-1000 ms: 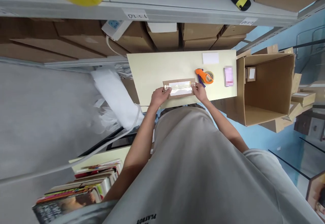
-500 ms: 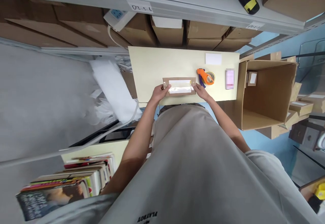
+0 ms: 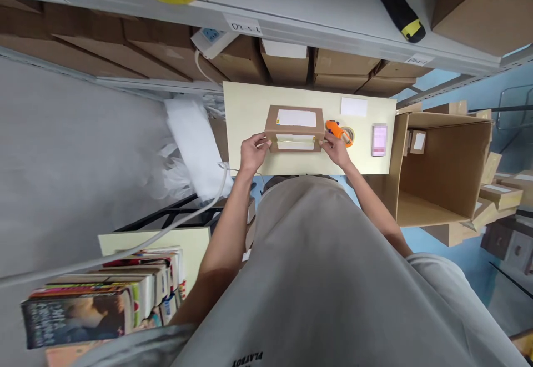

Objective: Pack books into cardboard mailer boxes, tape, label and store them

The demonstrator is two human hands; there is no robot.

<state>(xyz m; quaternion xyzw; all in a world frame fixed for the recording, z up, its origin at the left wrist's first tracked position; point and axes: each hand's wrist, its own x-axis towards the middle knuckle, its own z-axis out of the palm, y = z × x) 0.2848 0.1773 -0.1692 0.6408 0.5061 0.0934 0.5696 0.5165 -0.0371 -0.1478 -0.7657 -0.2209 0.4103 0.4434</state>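
Observation:
A small brown cardboard box [image 3: 272,120] sits on the cream tabletop, with white labels on its top and on the side facing me. Clear tape shines across that near side. At the box's left end, my left hand [image 3: 254,154] grips the near corner between thumb and fingers. My right hand [image 3: 335,150] holds the opposite end in the same way, its fingers partly behind the box edge. Just beyond my right hand lies an orange tape dispenser [image 3: 334,129] with a roll of tape.
A white paper slip [image 3: 353,106] and a pinkish pad [image 3: 378,140] lie on the table [image 3: 245,111]. To the right stands a large open carton [image 3: 441,172] with a small box inside. A shelf [image 3: 291,20] spans the far side, and a utility knife [image 3: 397,9] rests on it. White packing sheet [image 3: 194,145] hangs left.
The box has turned in my hands, so its labelled top now shows above the taped side. Both hands have shifted slightly, and the view has moved a little.

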